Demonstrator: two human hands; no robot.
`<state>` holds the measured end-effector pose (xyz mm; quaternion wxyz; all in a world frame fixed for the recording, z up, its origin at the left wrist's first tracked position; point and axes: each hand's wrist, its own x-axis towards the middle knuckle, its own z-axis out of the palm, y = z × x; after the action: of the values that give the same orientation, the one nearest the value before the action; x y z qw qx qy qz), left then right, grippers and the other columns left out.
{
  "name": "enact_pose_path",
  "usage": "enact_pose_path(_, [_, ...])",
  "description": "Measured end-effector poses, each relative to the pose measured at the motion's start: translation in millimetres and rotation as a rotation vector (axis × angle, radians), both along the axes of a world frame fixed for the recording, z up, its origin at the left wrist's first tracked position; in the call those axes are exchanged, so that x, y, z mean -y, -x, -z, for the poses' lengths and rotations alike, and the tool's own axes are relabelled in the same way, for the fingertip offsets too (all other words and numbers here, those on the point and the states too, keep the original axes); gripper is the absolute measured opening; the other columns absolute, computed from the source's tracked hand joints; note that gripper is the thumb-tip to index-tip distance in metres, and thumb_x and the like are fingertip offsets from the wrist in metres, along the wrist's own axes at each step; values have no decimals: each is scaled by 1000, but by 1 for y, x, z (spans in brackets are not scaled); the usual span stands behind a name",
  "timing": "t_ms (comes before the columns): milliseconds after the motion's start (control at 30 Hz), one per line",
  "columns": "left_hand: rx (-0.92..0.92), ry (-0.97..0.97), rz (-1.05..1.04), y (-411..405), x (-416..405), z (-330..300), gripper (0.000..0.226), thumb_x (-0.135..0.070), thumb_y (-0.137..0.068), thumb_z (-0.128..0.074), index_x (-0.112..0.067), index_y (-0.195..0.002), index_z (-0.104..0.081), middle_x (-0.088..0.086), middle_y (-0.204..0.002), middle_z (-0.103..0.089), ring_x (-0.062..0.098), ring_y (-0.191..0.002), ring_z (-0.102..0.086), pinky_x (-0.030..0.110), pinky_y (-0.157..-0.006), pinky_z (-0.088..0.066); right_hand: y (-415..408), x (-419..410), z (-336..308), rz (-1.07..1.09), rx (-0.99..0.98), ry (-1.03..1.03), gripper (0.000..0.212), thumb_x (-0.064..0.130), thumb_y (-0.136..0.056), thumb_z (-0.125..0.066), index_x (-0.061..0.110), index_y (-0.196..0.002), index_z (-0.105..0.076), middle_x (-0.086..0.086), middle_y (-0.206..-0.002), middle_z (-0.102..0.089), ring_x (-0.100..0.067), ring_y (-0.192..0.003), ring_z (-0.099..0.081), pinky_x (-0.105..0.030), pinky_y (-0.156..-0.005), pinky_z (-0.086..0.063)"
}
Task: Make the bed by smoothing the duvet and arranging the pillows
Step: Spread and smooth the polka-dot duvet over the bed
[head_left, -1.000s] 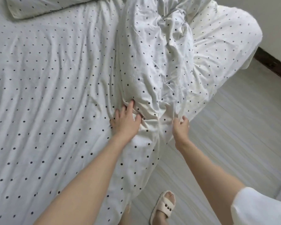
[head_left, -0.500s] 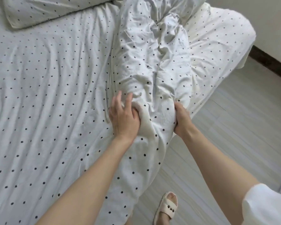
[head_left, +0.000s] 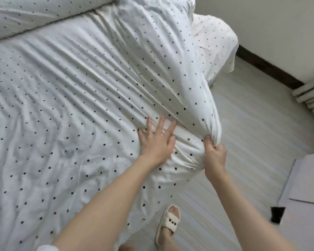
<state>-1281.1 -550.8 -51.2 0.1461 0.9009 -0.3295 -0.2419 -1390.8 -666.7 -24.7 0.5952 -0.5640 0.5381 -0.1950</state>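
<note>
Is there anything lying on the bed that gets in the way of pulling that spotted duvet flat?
Nothing visible does. The right hand grips a bunched edge of the duvet at the bedside, while the left hand presses flat on it. The stretch ahead shows only folds and wrinkles, and the pillow lies at the far edge.

Duvet [head_left: 76, 98]: white, small black dots scattered across the whole surface. Pillow [head_left: 25, 13]: white with the same black dot pattern. Sheet [head_left: 214, 38] at the far corner of the bed: cream-white, black dots. Floor [head_left: 243, 134]: pale grey, fine parallel stripes. Skirting board [head_left: 268, 69]: dark brown. Wall [head_left: 279, 24]: off-white. Slipper [head_left: 169, 223]: cream, dark studs on the strap.
</note>
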Motion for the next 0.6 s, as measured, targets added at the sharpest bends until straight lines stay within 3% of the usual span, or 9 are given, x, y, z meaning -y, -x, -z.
enact_pose_path(100, [-211, -158, 60, 11, -31, 27, 59, -43, -94, -29, -45, -146, -1, -3, -159, 12, 31, -144, 17, 61, -111, -3, 3, -16, 44, -69, -201, -157, 35, 20, -97, -46, 4, -128, -52, -15, -124, -59, -32, -116, -54, -38, -95, -43])
enact_pose_path(233, [-16, -186, -97, 21, -73, 38, 59, -35, -95, -35, -36, -148, -8, 0, -159, 5, 27, -145, 12, 59, -112, 0, -17, -16, 65, -157, -423, -54, 52, 14, -93, -45, 11, -142, -28, -16, -142, -42, -34, -127, -41, -44, -101, -35])
enact_pose_path(333, [154, -184, -254, 26, -100, 41, 59, -38, -95, -38, -34, -148, -14, 3, -159, 2, 29, -145, 12, 62, -111, 3, -22, -34, 60, -359, -654, 382, 73, 17, -87, -51, 24, -149, -12, -12, -154, -18, -33, -139, -23, -53, -108, -21])
enact_pose_path(400, [257, -127, -310, 24, -115, 49, 59, -37, -93, -43, -34, -147, -20, 5, -159, -3, 30, -145, 10, 64, -110, 4, -31, -56, 62, -605, -504, 741, 71, 21, -87, -53, 27, -149, -18, -10, -156, -17, -31, -140, -22, -57, -109, -18])
enact_pose_path(467, [354, -91, -376, 14, -132, 60, 62, -38, -89, -49, -33, -146, -25, 7, -159, -8, 32, -146, 6, 66, -107, 5, -51, -81, 76, -864, -332, 909, 67, 26, -88, -52, 31, -147, -22, -10, -157, -14, -34, -143, -16, -66, -106, -15])
enact_pose_path(533, [375, -134, -470, 11, -155, 75, 67, -47, -86, -50, -36, -146, -22, 7, -159, -7, 36, -145, 5, 69, -105, 5, -62, -104, 99, -1118, -319, 800, 69, 35, -89, -49, 40, -147, -13, -5, -159, 4, -35, -145, 5, -71, -104, -10])
enact_pose_path(600, [341, -289, -487, 25, -176, 95, 74, -62, -85, -41, -40, -147, -7, 5, -159, 3, 36, -144, 10, 71, -104, 1, -56, -118, 132, -1291, -495, 564, 75, 39, -88, -48, 47, -144, 1, 5, -156, 22, -34, -142, 20, -72, -105, -13])
